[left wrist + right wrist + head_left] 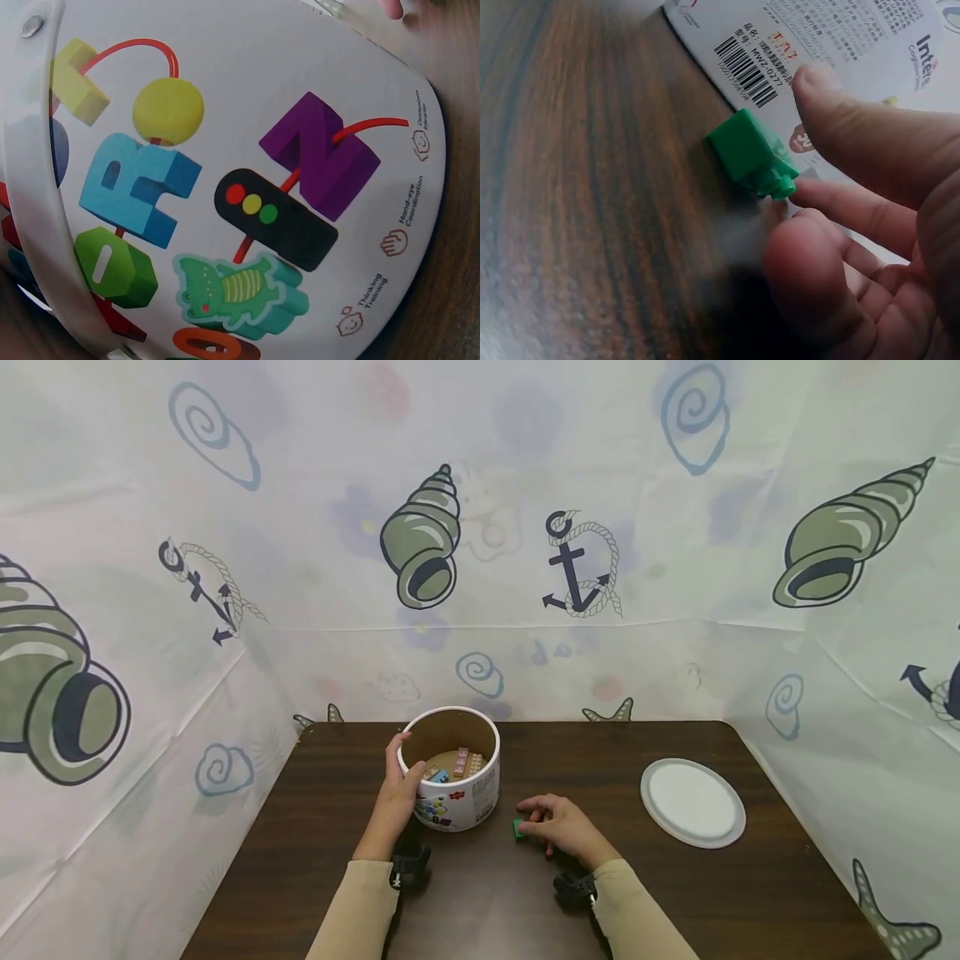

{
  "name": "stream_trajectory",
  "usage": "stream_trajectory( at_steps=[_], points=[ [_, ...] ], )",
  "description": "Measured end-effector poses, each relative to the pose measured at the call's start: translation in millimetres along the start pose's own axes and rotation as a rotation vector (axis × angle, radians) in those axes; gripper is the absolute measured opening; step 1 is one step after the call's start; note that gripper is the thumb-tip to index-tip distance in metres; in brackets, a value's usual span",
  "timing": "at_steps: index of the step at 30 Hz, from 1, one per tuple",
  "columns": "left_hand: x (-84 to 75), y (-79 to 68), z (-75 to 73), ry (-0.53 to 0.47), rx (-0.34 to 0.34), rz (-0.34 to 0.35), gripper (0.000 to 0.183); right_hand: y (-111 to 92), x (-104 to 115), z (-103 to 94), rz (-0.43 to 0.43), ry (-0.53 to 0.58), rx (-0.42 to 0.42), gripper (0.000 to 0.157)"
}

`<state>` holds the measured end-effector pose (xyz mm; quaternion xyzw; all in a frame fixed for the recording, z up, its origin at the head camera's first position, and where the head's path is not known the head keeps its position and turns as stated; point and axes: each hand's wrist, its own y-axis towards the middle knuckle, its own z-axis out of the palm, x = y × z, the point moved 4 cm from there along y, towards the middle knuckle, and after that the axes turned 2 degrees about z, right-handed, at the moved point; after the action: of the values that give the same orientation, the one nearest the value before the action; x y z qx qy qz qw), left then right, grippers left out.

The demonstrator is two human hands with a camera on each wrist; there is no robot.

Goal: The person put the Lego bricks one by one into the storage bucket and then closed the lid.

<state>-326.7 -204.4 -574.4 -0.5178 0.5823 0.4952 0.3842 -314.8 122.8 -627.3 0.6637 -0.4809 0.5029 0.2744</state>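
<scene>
My left hand [393, 802] grips the left rim of a white round bucket [480, 797], which stands upright on the table. Inside it lie building blocks: a pink one [461, 762], a blue one [439, 776] and tan ones [476, 764]. In the left wrist view, the bucket's printed wall [225, 67] and white handle strip [30, 150] fill most of the frame. A small green building block [739, 146] lies on the table right of the bucket, its stud towards my right hand [566, 831]. The right hand's fingers are spread around the block's near end, not visibly closed on it.
A round white lid [693, 802] lies flat on the right side of the dark brown wooden table [330, 768]. Behind and beside the table hangs a white cloth [502, 568] printed with shells and anchors.
</scene>
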Motion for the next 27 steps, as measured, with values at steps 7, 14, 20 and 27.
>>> stream_trajectory(
  at_steps=[7,14,20,27],
  points=[
    [1.1,1.2,-0.4,-0.005,0.003,0.004,0.070,-1.1,5.5,3.8,-0.047,-0.094,-0.016,0.041],
    [1.6,-0.5,-0.4,-0.002,0.002,-0.001,0.068,-4.8,10.7,6.0,-0.060,-0.153,-0.021,0.032],
    [1.4,-1.4,-0.1,0.017,-0.008,-0.010,0.066,-4.7,10.4,7.2,-0.077,-0.163,0.025,0.026],
    [0.3,-2.1,-0.1,0.055,-0.019,0.003,0.068,-6.4,5.7,3.6,-0.100,-0.032,0.124,0.027]
  ],
)
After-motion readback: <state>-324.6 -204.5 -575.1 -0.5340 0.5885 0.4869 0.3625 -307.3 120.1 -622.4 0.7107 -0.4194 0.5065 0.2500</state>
